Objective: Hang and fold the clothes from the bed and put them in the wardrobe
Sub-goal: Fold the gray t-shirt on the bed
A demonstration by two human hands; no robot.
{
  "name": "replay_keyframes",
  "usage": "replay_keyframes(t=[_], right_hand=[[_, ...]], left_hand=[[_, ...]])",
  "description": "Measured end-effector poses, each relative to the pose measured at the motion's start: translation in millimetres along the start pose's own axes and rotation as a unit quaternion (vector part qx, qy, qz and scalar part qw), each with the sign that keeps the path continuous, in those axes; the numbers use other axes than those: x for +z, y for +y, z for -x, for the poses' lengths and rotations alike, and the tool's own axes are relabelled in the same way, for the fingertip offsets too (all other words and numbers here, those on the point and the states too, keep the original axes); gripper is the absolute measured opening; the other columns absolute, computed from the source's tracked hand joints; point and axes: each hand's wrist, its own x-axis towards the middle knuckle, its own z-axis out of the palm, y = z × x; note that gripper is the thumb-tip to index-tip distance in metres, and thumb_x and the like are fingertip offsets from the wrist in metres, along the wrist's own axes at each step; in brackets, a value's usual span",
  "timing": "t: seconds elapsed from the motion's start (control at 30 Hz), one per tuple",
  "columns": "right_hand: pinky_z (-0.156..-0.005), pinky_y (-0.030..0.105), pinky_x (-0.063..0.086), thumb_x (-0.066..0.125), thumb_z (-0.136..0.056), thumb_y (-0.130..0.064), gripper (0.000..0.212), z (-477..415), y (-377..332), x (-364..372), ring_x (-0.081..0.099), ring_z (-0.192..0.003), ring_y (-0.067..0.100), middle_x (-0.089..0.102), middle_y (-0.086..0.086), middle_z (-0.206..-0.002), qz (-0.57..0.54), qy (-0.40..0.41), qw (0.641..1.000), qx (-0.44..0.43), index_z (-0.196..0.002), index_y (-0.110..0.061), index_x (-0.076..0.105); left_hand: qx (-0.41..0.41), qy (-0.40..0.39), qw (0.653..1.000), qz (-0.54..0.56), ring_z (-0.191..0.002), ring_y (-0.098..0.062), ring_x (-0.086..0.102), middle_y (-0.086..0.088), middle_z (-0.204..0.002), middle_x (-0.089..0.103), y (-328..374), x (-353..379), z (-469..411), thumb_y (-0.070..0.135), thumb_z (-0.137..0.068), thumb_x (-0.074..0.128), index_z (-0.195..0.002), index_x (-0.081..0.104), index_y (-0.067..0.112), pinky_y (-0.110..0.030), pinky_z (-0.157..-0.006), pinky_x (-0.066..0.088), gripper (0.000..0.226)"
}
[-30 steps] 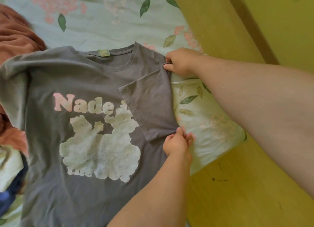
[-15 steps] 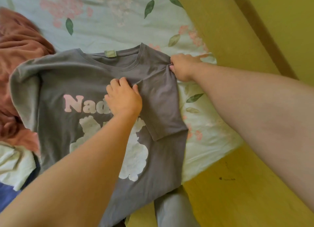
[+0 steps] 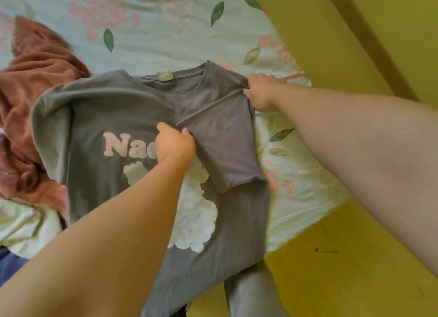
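Moved up from the folded sleeve's lower corner, the left hand (image 3: 175, 143) is seen with its grip closed on the sleeve hem of the grey T-shirt (image 3: 113, 117), spread front-up on the flowered bed (image 3: 166, 32). The shoulder fold is pinched in the grip of the right hand (image 3: 260, 92), arm outstretched. Pink "Nad" can be read; the green neck label (image 3: 164, 75) cannot.

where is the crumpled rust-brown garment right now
The crumpled rust-brown garment lies on the floral bedsheet at the head view's left edge, beside the unfolded sleeve of the grey printed t-shirt.
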Motion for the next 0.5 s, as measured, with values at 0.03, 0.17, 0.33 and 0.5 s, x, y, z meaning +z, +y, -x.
replay_keyframes(t=[0.03, 0.17, 0.33, 0.5], right_hand=[[-0.092, 0.047, 0.04, 0.037, -0.105, -0.044, 0.041, 2.9, -1.4, 0.8, 0.05, -0.125, 0.04, 0.05, 0.016, -0.14, -0.005, 0.015, 1.0, 0.003, -0.133, -0.014, 0.043], [-0.089, 0.048, 0.043, 0.05, -0.101, -0.039, 0.038, 35.3, -12.3, 15.8, 0.052, -0.117, 0.04, 0.053, 0.017, -0.129, -0.113, 0.168, 0.979, 0.036, -0.128, -0.013, 0.043], [-0.083, 0.038, 0.043, 0.061, -0.077, -0.009, 0.045, 144.6, -24.0, 97.3, 0.054, -0.099, 0.032, 0.052, 0.011, -0.114, -0.361, 0.228, 0.896, 0.122, -0.12, -0.013, 0.05], [-0.1, 0.043, 0.045, 0.07, -0.074, -0.018, 0.061, 208.5, -39.5, 165.6, 0.054, -0.109, 0.03, 0.052, 0.01, -0.125, -0.293, 0.137, 0.937, 0.128, -0.131, -0.015, 0.047]], left_hand=[[-0.003, 0.005, 1.0, 0.025, -0.107, -0.036, 0.063, -0.011, -0.113, 0.064, -5.1, 6.4, 9.8, 0.04, -0.099, 0.057, -0.121, 0.046, 0.011, -0.041, -0.083, 0.048, 0.038], [0.016, -0.004, 0.997, 0.081, -0.098, -0.03, 0.061, -0.001, -0.097, 0.063, -27.9, 33.1, 55.5, 0.05, -0.094, 0.058, -0.104, 0.049, 0.018, -0.04, -0.083, 0.049, 0.035], [0.008, -0.026, 0.995, 0.093, -0.08, -0.022, 0.055, 0.011, -0.079, 0.05, -47.1, 49.2, 73.3, 0.05, -0.093, 0.061, -0.101, 0.048, 0.019, -0.033, -0.071, 0.041, 0.035], [0.011, -0.066, 0.992, 0.109, -0.084, -0.022, 0.061, 0.008, -0.082, 0.059, -61.0, 49.2, 67.2, 0.04, -0.085, 0.075, -0.1, 0.048, 0.021, -0.033, -0.074, 0.045, 0.036]])
